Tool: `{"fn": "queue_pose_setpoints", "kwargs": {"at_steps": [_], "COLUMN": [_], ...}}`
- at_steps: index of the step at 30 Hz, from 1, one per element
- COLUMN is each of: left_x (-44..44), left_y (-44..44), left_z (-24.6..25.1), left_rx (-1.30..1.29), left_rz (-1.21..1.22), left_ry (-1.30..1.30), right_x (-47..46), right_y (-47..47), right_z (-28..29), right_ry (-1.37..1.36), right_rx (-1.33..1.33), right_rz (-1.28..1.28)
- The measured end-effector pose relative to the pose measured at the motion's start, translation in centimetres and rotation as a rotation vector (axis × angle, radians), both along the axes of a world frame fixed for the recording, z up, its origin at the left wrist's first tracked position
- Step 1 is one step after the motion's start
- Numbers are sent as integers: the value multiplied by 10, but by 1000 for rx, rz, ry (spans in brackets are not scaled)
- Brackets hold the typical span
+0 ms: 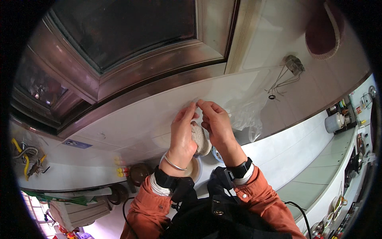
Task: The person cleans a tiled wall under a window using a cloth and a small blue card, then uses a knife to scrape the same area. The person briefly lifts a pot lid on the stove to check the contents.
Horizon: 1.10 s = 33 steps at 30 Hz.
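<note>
My left hand (182, 136) and my right hand (217, 125) meet in front of the white tiled wall (155, 119). Their thumbs and fingertips pinch a small translucent piece (195, 100), too small to identify. Against the left palm shows a bunched beige cloth (199, 139), partly covered by the fingers; how firmly it is held is hidden. Just right of my right hand hangs a clear plastic bag (249, 118). Below the wrists, a pale basin (195, 168) is partly hidden by my left forearm, and a blue-rimmed container (218, 154) by my right.
A dark-framed window (143, 44) fills the upper left. Wire hooks (283, 79) hang from a wall mount (294, 65). A dark red, pale-edged item (323, 33) is at upper right. Pipework with yellow handles (27, 158) lies left; a pale counter (319, 176) runs right.
</note>
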<state>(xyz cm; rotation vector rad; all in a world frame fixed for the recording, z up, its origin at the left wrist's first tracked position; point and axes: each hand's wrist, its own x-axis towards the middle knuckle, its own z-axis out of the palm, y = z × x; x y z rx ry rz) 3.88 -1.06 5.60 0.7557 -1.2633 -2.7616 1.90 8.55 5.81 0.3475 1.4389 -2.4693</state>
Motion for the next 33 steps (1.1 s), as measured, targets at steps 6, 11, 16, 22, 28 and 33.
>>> {"fn": "queue_pose_setpoints", "kwargs": {"at_steps": [6,11,16,22,28,33], "left_x": [-9,-13,-18,-12,-8,-7], "left_y": [-3,1,2,-3,-9,-7], "left_z": [8,5,3,-1,-3,-1], "left_rx": [-96,-69,75,13,44,-41], "left_rz": [-60,-102,-119,-114,-132,-68], "left_ry": [39,18,-10,52,62,32], "right_x": [3,-4,-8,-7,-11,-7], "right_y": [4,9,14,16,7,-3], "right_z": [-3,-16,-23,-10,5,5], "right_ry": [-20,-63,-93,-51,56,66], "right_rx": [-72,-171,-221,-99,68,80], "right_rz": [30,57,68,55,44,-72]}}
